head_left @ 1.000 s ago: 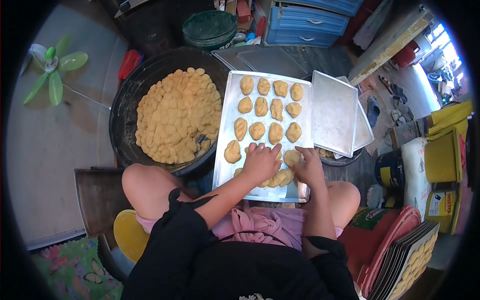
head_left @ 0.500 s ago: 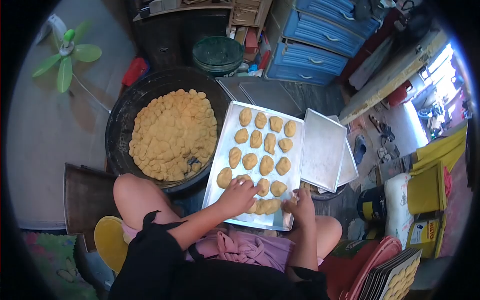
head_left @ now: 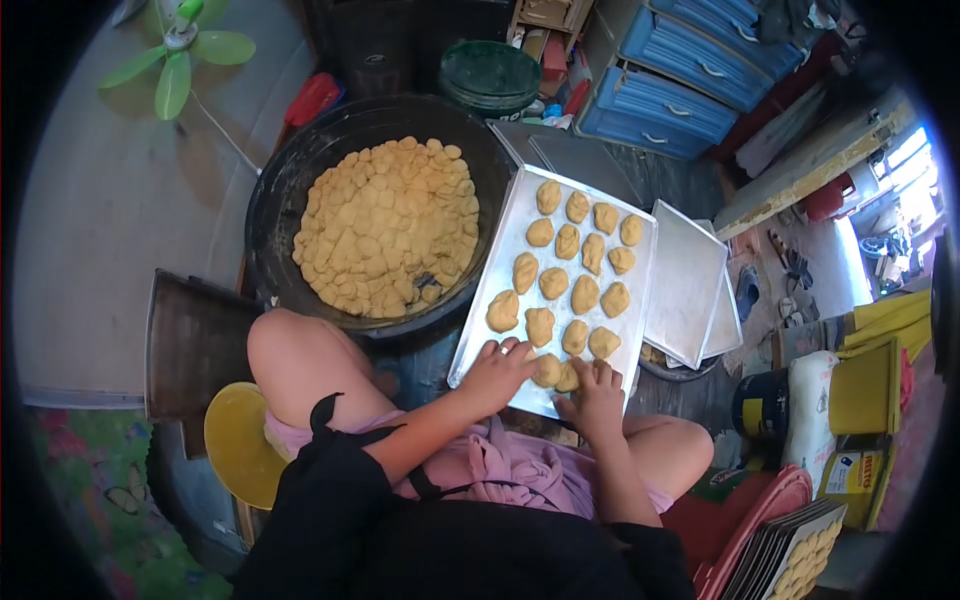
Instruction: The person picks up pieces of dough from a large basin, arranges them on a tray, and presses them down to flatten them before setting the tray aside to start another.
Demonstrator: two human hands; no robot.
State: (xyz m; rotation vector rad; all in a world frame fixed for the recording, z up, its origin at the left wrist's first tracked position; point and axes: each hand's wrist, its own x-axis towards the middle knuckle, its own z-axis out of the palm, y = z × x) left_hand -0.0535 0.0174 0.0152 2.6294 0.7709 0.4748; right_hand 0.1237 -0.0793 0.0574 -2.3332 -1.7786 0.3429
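A metal baking tray (head_left: 478, 345) lies tilted across my lap, with rows of yellowish dough pieces (head_left: 553, 283) on it. At the tray's near edge, my left hand (head_left: 498, 378) curls its fingers against a dough lump (head_left: 546, 370); its palm hides the tray beneath. My right hand (head_left: 596, 398) has its thumb and fingers around another lump (head_left: 567, 377), right beside the first. Left of the tray, a large black tub (head_left: 272, 225) holds a heap of similar dough pieces (head_left: 385, 230).
More metal trays (head_left: 685, 285) rest on a container at the right. A green bucket (head_left: 490, 80) and blue drawers (head_left: 660, 100) stand behind. A yellow bucket (head_left: 240, 440) is by my left knee. Stacked filled trays (head_left: 810, 560) are at lower right, and a green fan (head_left: 178, 60) is at upper left.
The view has shifted, so the scene sits farther right and higher. The near-edge dough, a joined-looking strip before, now shows as two lumps between my hands. My right hand has moved inward onto the dough.
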